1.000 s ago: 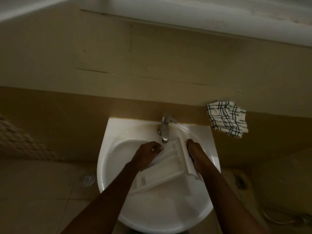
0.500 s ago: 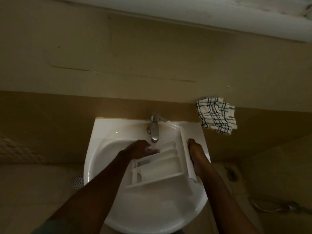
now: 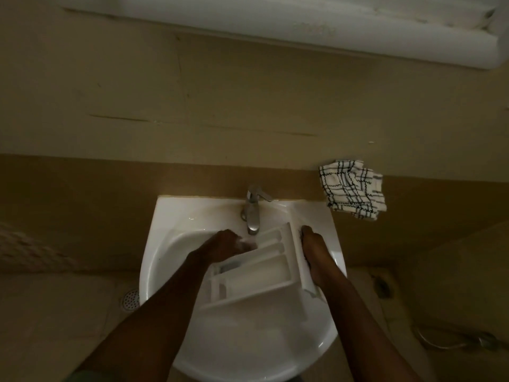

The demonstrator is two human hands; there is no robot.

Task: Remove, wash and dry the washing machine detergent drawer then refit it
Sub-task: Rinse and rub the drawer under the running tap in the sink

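Dim bathroom, white sink (image 3: 165, 216): washing's underway. Right hand (image 3: 312, 252) grips the detergent drawer (image 3: 264, 274); left hand (image 3: 224, 244) rubs inside (grip unclear). Next: rinse, then the towel (image 3: 352, 190).

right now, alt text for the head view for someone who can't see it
Two bare hands hold a white drawer over a white sink, under the tap: the left hand at its far compartments, the right hand gripping its front panel. A checked cloth hangs on the tan wall to the right, in dim light.
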